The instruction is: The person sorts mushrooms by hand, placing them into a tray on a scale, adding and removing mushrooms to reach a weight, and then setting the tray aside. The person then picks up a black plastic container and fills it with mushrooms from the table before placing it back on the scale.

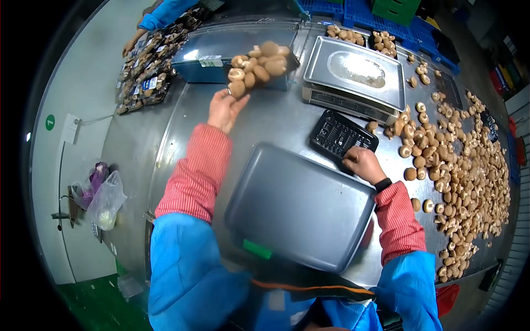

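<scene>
My left hand [223, 110] is stretched forward, its fingers closed on the near end of a tray heaped with brown shiitake mushrooms [259, 66]. That tray is held over the front of a blue-grey metal box with a steel top [237, 41]. My right hand [362, 164] is closed on the near right edge of a black plastic tray [339, 135] with no mushrooms in it. This tray lies on the steel table between the scale [353, 71] and a large grey plastic bin or lid [301, 207] in front of me.
Loose mushrooms [458, 171] cover the table's right side. Two filled trays [345, 35] stand behind the scale. Packed mushroom trays [146, 71] are stacked at the far left, where another person's blue sleeve [165, 14] reaches in. Plastic bags [105, 193] hang at left.
</scene>
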`<act>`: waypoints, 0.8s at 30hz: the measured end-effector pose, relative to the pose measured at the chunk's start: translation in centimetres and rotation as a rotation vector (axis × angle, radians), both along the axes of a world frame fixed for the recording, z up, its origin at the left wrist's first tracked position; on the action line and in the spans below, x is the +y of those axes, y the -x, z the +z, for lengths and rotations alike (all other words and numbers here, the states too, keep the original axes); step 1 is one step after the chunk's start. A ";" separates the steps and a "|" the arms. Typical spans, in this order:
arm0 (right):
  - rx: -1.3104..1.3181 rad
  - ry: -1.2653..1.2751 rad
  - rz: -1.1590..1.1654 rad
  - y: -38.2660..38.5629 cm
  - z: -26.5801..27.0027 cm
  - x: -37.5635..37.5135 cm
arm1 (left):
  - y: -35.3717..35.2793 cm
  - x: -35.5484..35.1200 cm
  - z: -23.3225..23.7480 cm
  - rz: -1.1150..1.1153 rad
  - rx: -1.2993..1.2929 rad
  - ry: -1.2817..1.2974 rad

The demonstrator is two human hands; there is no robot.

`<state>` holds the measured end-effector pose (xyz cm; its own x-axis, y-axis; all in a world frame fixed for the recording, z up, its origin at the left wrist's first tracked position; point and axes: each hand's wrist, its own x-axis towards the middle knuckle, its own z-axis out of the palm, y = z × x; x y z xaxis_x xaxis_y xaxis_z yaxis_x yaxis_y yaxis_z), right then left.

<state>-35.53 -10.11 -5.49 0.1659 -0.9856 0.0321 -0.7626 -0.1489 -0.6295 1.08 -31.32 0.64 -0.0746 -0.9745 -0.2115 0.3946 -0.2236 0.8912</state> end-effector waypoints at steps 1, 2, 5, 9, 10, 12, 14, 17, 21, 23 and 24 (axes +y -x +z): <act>0.002 0.024 0.008 0.1 -0.3 -0.1 | -0.9 -3.3 -2.0 -0.031 0.046 0.039; 0.003 0.048 0.016 0.3 -0.6 0.0 | -0.5 -4.6 -1.8 0.007 0.057 0.040; -0.034 0.047 0.012 0.1 -0.5 0.1 | 0.4 -7.3 -1.5 0.061 0.102 0.042; -0.020 0.068 -0.021 -0.3 -0.3 -0.1 | 3.2 -6.0 0.3 0.088 0.165 0.007; -0.006 0.072 -0.033 -0.2 0.0 0.1 | 3.6 -5.1 0.4 0.058 0.175 0.010; -0.099 0.209 -0.084 0.7 -1.8 -0.1 | 3.7 -3.4 -1.8 -0.090 0.156 -0.032; -0.131 0.384 -0.165 1.2 0.2 0.5 | 5.8 1.9 0.5 -0.312 0.064 -0.109; -0.119 0.544 -0.303 1.0 5.8 4.0 | 8.4 9.0 2.9 -0.665 0.012 -0.108; -0.033 0.875 -0.348 -2.5 7.1 11.5 | 13.0 15.9 5.9 -0.991 0.063 -0.057; 0.031 0.828 -0.317 -4.1 6.7 16.4 | 15.8 19.2 7.1 -1.003 -0.089 -0.049; 0.039 0.799 -0.300 -4.5 5.9 18.7 | 17.1 20.0 5.6 -0.965 -0.166 0.087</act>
<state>-31.06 8.59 0.37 -0.0833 -0.6719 0.7359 -0.8597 -0.3250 -0.3941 -16.04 -11.36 6.22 -0.8224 -0.5239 -0.2219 -0.0548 -0.3153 0.9474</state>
